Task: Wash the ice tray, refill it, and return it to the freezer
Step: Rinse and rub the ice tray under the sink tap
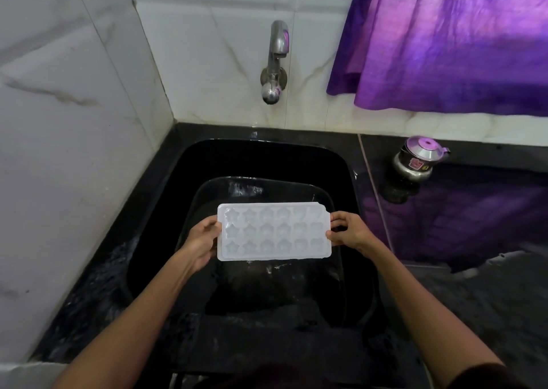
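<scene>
Left hand [204,242] and right hand [350,231] grip opposite ends of the ice tray [274,231] between them.

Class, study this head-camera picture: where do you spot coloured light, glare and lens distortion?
Head view: the purple curtain tints the tap, the steel pot and the glossy counter violet; the white ice tray looks pale and washed out; the black sink swallows detail; wide-angle bending bows the wall tiles and stretches both forearms.
</scene>
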The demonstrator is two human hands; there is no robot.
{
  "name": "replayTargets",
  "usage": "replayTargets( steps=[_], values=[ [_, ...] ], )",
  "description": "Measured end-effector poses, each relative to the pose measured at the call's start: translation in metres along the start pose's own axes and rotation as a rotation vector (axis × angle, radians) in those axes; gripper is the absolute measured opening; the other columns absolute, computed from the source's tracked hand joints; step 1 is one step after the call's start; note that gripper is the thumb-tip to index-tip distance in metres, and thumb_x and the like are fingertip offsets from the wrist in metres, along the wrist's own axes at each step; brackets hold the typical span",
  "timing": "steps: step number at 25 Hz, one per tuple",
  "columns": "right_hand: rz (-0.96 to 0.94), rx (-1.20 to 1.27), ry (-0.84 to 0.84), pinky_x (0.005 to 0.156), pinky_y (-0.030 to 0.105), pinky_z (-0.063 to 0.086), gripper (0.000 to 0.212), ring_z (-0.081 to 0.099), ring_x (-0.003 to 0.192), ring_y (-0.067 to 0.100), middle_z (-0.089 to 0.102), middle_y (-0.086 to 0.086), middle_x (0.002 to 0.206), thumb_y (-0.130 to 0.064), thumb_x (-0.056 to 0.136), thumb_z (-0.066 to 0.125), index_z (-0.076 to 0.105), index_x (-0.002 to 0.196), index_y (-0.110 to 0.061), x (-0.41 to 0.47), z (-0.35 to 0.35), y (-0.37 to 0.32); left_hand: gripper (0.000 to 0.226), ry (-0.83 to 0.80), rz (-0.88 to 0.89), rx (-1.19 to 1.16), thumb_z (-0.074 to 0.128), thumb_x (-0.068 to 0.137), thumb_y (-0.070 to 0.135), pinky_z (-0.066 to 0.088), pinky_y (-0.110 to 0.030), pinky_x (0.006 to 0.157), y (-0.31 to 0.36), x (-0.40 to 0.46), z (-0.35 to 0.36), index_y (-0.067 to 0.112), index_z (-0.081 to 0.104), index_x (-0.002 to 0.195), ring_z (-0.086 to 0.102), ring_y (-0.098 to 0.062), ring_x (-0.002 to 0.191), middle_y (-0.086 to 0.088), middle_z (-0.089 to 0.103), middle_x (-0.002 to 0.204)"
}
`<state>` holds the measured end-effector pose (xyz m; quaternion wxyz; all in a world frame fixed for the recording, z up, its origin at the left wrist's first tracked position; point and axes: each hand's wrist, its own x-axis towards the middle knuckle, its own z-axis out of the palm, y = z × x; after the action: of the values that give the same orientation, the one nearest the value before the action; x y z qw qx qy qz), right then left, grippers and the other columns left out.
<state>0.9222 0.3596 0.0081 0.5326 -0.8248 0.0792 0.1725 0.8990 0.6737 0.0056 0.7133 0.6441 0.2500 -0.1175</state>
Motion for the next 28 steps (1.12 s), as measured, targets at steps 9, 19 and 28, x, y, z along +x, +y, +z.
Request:
replayTargets(
  steps=[9,19,28],
  values=[
    [-0.096,-0.293,-0.009,0.077,0.040,0.057,0.038,0.060,0.068,0.019,0.055,0.001,0.077,0.011,0.076,0.068,0.046,0.076,-0.020,-0.006,0.010,0.009,0.017,-0.034,0.248,0.296,0.041,0.096,-0.003,0.055,-0.020,0.060,-0.019,-0.001,-0.013,0.004,0.054,0.104,0.058,-0.012,0.088,-0.003,0.055,0.088],
    [-0.232,-0.378,0.125,0.060,0.017,0.045,0.042,0.054,0.067,0.013,0.056,-0.001,0.065,0.013,0.069,0.072,0.043,0.059,-0.016,-0.022,0.007,0.005,0.018,-0.052,0.622,0.622,0.049,0.086,-0.016,0.053,-0.042,0.077,-0.024,0.010,-0.032,0.001,0.051,0.079,0.062,-0.027,0.082,-0.017,0.061,0.083],
    [-0.582,-0.495,0.302,0.058,0.026,0.043,0.037,0.048,0.061,0.014,0.047,-0.008,0.064,0.016,0.079,0.054,0.050,0.061,-0.016,-0.055,0.004,0.001,0.034,-0.074,1.117,0.899,0.051,0.075,-0.021,0.048,-0.019,0.079,-0.011,-0.018,-0.046,0.012,0.047,0.077,0.060,-0.016,0.088,-0.008,0.055,0.080]
  ],
)
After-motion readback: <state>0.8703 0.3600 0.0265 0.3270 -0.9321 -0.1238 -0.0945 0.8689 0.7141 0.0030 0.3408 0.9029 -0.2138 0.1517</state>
